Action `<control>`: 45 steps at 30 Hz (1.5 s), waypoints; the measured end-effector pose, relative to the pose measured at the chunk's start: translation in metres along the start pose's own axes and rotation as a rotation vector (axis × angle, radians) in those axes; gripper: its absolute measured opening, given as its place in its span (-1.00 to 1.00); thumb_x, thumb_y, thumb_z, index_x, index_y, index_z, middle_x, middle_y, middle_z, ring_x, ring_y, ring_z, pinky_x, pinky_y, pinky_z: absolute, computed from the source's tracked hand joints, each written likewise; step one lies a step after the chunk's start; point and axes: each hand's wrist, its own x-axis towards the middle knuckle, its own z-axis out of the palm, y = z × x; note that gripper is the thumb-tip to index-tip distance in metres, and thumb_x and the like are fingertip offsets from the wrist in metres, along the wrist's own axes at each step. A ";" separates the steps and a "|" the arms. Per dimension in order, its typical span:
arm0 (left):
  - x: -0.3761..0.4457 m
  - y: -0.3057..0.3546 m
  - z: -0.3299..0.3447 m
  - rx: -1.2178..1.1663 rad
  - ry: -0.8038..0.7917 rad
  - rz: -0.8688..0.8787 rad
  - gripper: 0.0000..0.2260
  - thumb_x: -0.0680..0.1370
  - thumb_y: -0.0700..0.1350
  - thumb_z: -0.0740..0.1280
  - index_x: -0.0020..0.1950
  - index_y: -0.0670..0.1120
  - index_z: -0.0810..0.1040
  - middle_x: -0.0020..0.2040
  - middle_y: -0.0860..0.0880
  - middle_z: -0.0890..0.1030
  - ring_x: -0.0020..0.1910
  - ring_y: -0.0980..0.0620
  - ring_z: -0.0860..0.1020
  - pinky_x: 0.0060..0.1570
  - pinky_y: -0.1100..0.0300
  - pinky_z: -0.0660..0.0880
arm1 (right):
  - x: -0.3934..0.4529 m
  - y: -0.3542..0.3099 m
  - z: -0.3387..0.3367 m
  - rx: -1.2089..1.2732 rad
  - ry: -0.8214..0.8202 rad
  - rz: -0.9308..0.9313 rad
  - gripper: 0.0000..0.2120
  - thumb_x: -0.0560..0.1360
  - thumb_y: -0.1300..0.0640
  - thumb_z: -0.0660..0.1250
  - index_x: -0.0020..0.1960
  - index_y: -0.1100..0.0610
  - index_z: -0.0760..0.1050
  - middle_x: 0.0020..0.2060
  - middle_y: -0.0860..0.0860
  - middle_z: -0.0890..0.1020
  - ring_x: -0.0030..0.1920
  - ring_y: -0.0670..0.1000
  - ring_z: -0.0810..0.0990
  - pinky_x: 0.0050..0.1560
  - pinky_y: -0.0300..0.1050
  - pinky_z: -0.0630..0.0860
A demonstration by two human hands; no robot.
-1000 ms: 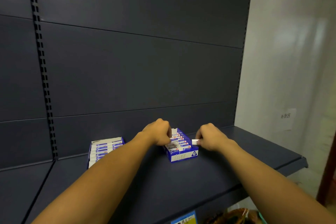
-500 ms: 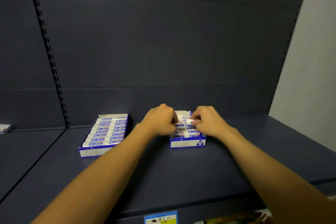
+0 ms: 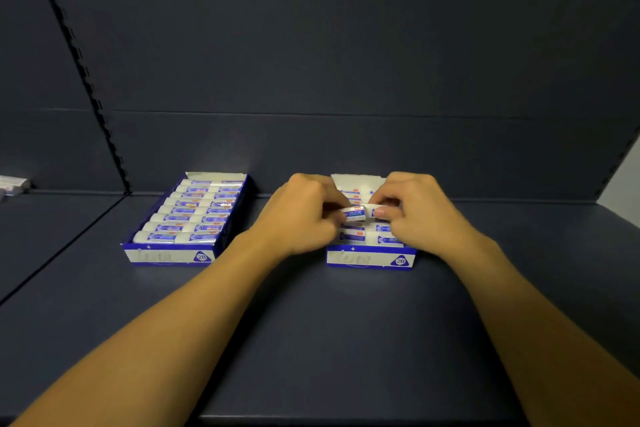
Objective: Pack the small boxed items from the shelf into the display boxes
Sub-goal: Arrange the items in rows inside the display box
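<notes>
i am viewing, from the head camera, a dark blue shelf [image 3: 346, 340] with two blue-and-white display boxes sitting on it against the back panel [image 3: 346, 45]. the left display box [image 3: 166, 256] is lying well apart from the hands and is showing two columns of small boxed items [image 3: 188, 217] filling it from front wall to back flap. the right display box [image 3: 367, 258] is sitting between my two wrists, its front wall carrying a "2b" mark; rows of small items are showing inside it, partly hidden by the fingers.

the left hand [image 3: 304, 215] is curling its fingers and pinching the left end of one small boxed item [image 3: 354, 213], which is hovering just above the rows in the right display box. the right hand [image 3: 412, 211] is curling too, its thumb and fingertips [image 3: 381, 212] pinching a second white item [image 3: 371, 210] that is touching the first end to end. both items are lying roughly level across the box.

at the far left edge, on the neighbouring shelf bay, a pale packet [image 3: 12, 184] is lying, too blurred for me to identify.
</notes>
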 end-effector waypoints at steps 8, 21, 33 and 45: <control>-0.002 0.003 0.007 0.014 -0.032 0.088 -0.76 0.44 -0.28 0.47 0.06 -0.08 0.76 -0.04 0.03 0.71 -0.07 0.19 0.52 -0.01 0.43 0.37 | -0.003 0.001 -0.004 -0.061 -0.142 -0.055 -0.85 0.55 0.11 0.41 0.09 0.09 0.67 0.02 -0.02 0.64 0.01 -0.05 0.58 0.03 -0.06 0.58; 0.000 0.013 0.006 0.147 -0.171 0.047 -0.72 0.44 -0.18 0.36 0.08 -0.03 0.75 -0.02 0.01 0.65 0.03 0.02 0.55 0.04 0.11 0.53 | -0.003 -0.003 -0.015 -0.089 -0.189 -0.017 -0.78 0.56 0.06 0.42 0.18 0.06 0.64 0.11 -0.03 0.63 0.12 -0.07 0.56 0.14 -0.08 0.58; 0.003 0.015 0.000 0.180 -0.316 0.003 -0.76 0.57 -0.18 0.35 0.16 0.05 0.70 0.05 0.05 0.68 0.06 0.11 0.56 0.08 0.09 0.57 | -0.007 -0.004 -0.017 -0.037 -0.171 0.029 -0.90 0.51 0.08 0.46 0.02 0.03 0.63 -0.19 -0.16 0.58 -0.17 -0.15 0.55 -0.08 -0.16 0.57; 0.011 0.015 -0.003 0.138 -0.383 -0.046 -0.82 0.56 -0.10 0.45 0.14 0.04 0.72 0.12 0.05 0.69 0.10 0.07 0.60 0.11 0.16 0.58 | -0.008 -0.006 -0.022 -0.010 -0.308 0.075 -0.89 0.45 0.05 0.54 -0.07 -0.04 0.63 -0.22 -0.14 0.65 -0.22 -0.17 0.63 -0.12 -0.14 0.65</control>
